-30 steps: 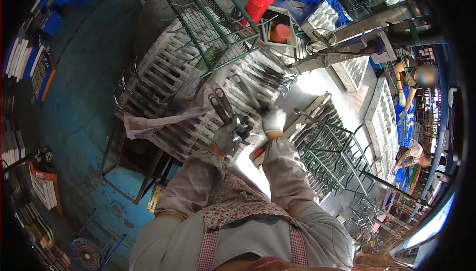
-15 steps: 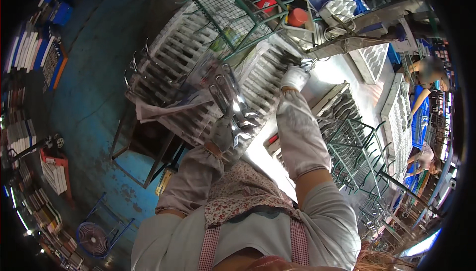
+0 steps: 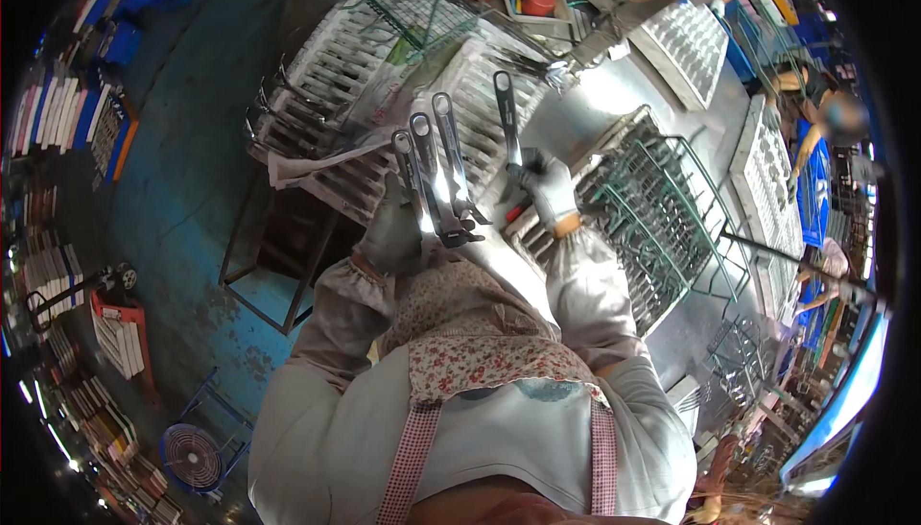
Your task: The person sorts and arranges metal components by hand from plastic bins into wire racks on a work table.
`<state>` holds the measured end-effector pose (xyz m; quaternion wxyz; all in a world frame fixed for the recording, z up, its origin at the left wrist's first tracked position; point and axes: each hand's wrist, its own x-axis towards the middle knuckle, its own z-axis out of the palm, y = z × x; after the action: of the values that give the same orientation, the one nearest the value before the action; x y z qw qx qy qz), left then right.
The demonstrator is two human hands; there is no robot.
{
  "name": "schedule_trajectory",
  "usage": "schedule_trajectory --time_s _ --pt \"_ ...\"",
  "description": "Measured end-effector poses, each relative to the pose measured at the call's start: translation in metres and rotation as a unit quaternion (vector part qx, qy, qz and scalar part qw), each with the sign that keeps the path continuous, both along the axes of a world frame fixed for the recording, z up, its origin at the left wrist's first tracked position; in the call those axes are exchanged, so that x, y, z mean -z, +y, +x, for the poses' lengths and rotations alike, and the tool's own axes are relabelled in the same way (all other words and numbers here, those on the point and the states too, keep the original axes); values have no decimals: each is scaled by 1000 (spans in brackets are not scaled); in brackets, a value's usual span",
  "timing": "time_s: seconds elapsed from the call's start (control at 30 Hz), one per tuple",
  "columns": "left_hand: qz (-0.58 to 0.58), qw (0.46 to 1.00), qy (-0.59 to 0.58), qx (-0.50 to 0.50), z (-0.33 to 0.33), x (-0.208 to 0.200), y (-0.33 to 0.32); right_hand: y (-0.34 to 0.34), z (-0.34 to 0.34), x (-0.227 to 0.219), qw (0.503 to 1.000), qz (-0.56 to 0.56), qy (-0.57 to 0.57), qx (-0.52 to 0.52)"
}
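Several adjustable wrenches [image 3: 446, 165] fan upward from my gloved left hand [image 3: 391, 229], handles pointing away and jaws low by my apron. That hand is closed around them, though its fingertips are partly hidden. To their right, my gloved right hand [image 3: 550, 191] grips a single adjustable wrench [image 3: 507, 110] near its head, its handle standing up and away. Beyond both hands lies a pale slotted tray [image 3: 470, 62], apart from the wrenches. A second slotted tray [image 3: 336, 55] sits to its left, with metal tools along its left edge.
A green wire rack [image 3: 451, 9] stands over the far trays. Another green rack [image 3: 693, 162] rests on a tray of metal tools at right. Pale moulded trays [image 3: 683, 55] lie on the metal table [image 3: 552, 127]. Co-workers are at far right; a fan [image 3: 192, 456] stands lower left.
My right hand has come back from the far tray's right end toward my body, now with a wrench. The wrenches in my left hand have moved nearer and spread upright.
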<state>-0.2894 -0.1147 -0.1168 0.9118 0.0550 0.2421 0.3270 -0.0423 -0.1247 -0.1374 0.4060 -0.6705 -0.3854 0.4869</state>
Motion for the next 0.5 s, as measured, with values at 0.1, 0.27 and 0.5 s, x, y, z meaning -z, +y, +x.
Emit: schedule_trajectory --time_s 0.1,0.27,0.5 --pt "19 998 -37 37 4 -15 -14 -58 21 -24 994 40 102 -7" --pt "42 993 -61 95 34 -49 -60 -127 32 -83 977 53 204 -4" --pt "244 924 198 221 72 -60 -88 -195 59 -75 956 90 270 71"
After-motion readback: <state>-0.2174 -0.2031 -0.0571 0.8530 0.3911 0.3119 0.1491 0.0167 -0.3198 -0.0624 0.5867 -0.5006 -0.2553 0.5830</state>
